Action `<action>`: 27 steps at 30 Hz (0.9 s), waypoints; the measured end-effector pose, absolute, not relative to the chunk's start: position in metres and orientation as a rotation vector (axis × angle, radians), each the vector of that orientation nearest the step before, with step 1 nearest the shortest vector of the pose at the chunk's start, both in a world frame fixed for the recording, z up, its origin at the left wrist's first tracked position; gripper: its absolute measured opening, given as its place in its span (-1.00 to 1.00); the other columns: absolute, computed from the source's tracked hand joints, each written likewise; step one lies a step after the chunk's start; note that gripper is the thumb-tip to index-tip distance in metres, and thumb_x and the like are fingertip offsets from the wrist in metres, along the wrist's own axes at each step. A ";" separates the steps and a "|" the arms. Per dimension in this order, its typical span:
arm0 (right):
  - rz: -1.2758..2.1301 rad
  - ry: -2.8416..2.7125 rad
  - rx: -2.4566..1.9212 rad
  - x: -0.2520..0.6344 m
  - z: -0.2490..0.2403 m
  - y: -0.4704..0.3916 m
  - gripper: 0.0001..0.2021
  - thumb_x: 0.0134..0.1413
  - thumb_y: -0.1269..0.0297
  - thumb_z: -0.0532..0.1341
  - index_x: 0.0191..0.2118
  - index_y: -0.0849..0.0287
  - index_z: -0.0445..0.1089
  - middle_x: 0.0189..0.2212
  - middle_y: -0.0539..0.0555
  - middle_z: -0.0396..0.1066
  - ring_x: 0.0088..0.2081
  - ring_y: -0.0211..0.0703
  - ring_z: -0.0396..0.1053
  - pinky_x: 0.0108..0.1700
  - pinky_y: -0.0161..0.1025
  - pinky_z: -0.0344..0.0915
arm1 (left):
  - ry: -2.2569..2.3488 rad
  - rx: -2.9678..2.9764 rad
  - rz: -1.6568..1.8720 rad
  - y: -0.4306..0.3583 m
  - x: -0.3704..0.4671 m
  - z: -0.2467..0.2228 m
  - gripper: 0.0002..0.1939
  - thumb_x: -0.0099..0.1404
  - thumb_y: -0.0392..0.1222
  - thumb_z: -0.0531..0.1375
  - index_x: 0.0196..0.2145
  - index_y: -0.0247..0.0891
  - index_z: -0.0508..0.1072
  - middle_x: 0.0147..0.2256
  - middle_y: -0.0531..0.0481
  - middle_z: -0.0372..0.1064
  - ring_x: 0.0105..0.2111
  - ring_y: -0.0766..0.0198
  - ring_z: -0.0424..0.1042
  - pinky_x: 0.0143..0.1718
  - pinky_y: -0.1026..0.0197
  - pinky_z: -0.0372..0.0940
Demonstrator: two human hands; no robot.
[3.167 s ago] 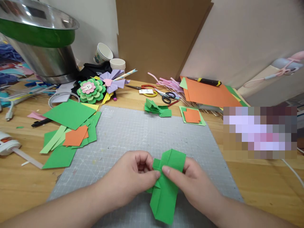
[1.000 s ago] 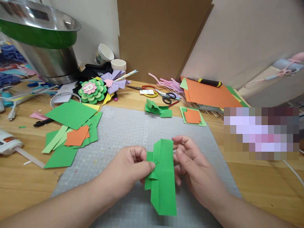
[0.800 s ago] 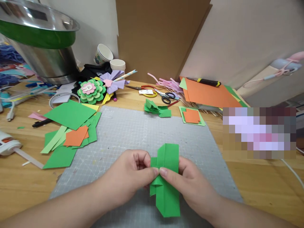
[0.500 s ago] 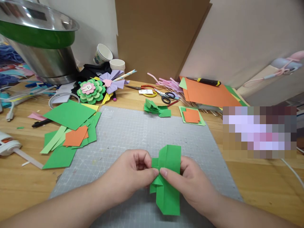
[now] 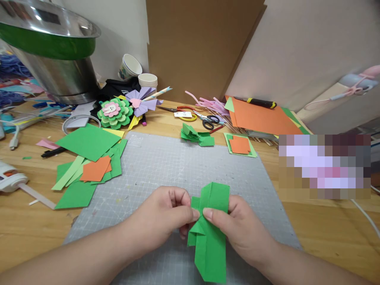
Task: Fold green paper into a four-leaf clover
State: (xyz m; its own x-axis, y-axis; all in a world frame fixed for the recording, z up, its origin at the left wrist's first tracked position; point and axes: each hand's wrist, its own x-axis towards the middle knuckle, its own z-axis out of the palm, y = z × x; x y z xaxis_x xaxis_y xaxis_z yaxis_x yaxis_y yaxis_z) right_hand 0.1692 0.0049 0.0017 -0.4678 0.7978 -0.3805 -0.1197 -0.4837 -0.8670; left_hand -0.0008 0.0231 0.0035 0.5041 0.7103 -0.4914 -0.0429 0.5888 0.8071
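Note:
A folded green paper is held upright above the grey cutting mat, with creases down its length and small folded flaps on its left side. My left hand pinches the flaps at the paper's left edge between thumb and fingers. My right hand grips the wider right part, thumb in front and fingers hidden behind. Beyond my hands, a folded green paper piece lies at the mat's far edge.
Loose green sheets and orange scraps overlap the mat's left side. Scissors, pink sticks and an orange sheet lie at the back. A paper flower and a glue gun are on the left.
The folded green paper has tilted slightly, its lower end coming nearer to me. Both hands keep their hold, with the right hand moved a little to the right.

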 end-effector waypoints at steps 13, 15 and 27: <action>1.836 -1.158 -1.226 0.171 0.001 0.005 -0.81 -0.02 0.17 0.30 -0.30 0.16 0.43 -0.42 -0.01 0.44 -0.39 -0.27 0.36 -0.34 -0.34 0.33 | 0.985 0.964 0.590 0.020 0.000 -0.001 -0.81 0.07 -0.19 0.24 -0.56 -0.27 0.29 -0.59 0.17 0.19 -0.56 0.42 0.13 -0.50 0.32 0.05; 1.896 -1.200 -1.178 0.169 0.002 0.005 -0.81 0.02 0.15 0.28 -0.32 0.16 0.44 -0.44 -0.01 0.44 -0.38 -0.24 0.38 -0.32 -0.31 0.34 | 0.996 0.940 0.597 0.022 0.001 0.000 -0.80 0.05 -0.16 0.25 -0.56 -0.27 0.30 -0.59 0.16 0.21 -0.56 0.41 0.16 -0.49 0.31 0.09; 1.848 -1.177 -1.221 0.168 0.003 0.007 -0.85 0.01 0.22 0.25 -0.46 0.17 0.35 -0.56 -0.07 0.31 -0.50 -0.31 0.27 -0.42 -0.37 0.28 | 0.995 0.927 0.578 0.021 0.002 0.001 -0.83 0.04 -0.18 0.23 -0.55 -0.26 0.29 -0.60 0.17 0.19 -0.56 0.39 0.18 -0.49 0.30 0.10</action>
State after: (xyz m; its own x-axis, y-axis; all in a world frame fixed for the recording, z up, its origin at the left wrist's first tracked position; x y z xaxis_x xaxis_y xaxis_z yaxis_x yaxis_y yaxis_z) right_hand 0.1683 0.0065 0.0030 -0.3779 0.8488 -0.3698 -0.0240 -0.4083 -0.9125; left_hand 0.0018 0.0206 0.0010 0.4503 0.7724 -0.4479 -0.0061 0.5043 0.8635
